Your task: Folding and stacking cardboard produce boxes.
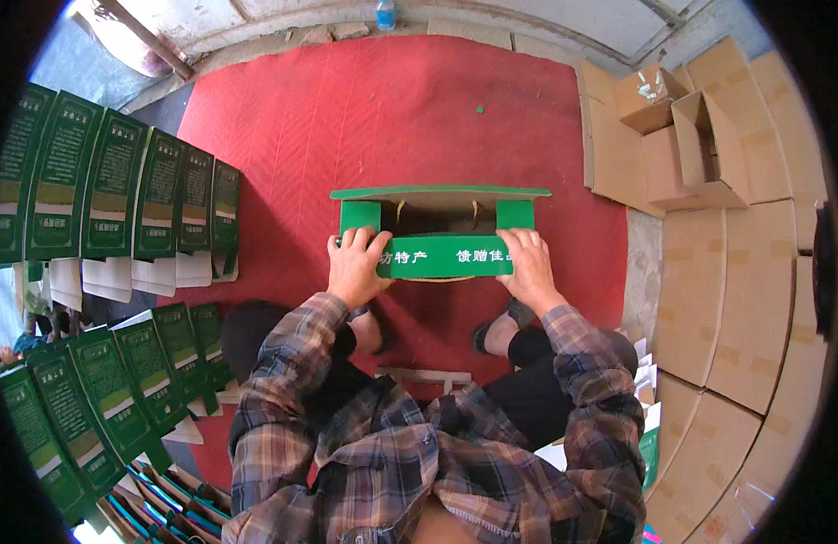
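Note:
A green cardboard gift box [446, 243] with white lettering stands in front of me, its top partly open onto a dark inside. My left hand [357, 269] is closed on its near left corner, thumb on the front flap. At the near right corner, my right hand [531, 270] grips the same flap with the fingers over its edge. Green side flaps [361, 216] stick up on both sides, and the far flap [442, 193] stands along the back. Two tan cord ends hang against the inner far wall.
A red mat [392, 109] covers the floor. Rows of green printed boxes [115, 186] stand at the left, with more [147, 372] nearer me. Brown cartons [755, 290] are stacked along the right, a small open carton [709, 150] among them. A blue bottle [385, 14] stands by the far wall.

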Available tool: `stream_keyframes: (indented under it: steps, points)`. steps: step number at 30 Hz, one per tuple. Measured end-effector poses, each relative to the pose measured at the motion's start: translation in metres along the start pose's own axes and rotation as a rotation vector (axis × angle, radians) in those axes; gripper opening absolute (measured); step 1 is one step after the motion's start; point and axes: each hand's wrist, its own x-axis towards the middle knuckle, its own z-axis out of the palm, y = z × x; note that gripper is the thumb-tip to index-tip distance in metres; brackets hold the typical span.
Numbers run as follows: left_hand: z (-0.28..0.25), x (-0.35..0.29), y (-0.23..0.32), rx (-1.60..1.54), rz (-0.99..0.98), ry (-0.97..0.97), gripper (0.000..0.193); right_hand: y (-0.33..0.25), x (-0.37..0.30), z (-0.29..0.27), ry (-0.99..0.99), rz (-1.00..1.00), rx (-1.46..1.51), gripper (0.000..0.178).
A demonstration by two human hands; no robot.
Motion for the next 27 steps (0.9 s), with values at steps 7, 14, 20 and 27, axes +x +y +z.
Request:
stream_keyframes:
  steps: [7, 14, 20, 27]
  points:
    - [0.004, -0.001, -0.004, 0.013, 0.005, -0.047, 0.070, -0.001, -0.002, -0.001, -0.099, 0.021, -0.003, 0.072]
    - [0.004, 0.001, -0.004, 0.025, 0.004, -0.097, 0.085, 0.000, -0.003, 0.008, -0.187, 0.009, -0.149, 0.088]
    - [0.006, -0.003, -0.006, 0.048, 0.058, -0.062, 0.092, -0.008, 0.001, 0.008, -0.317, 0.075, -0.187, 0.092]
    - [0.010, -0.002, -0.005, 0.110, 0.202, -0.097, 0.083, -0.023, 0.000, 0.005, -0.355, 0.095, -0.190, 0.090]
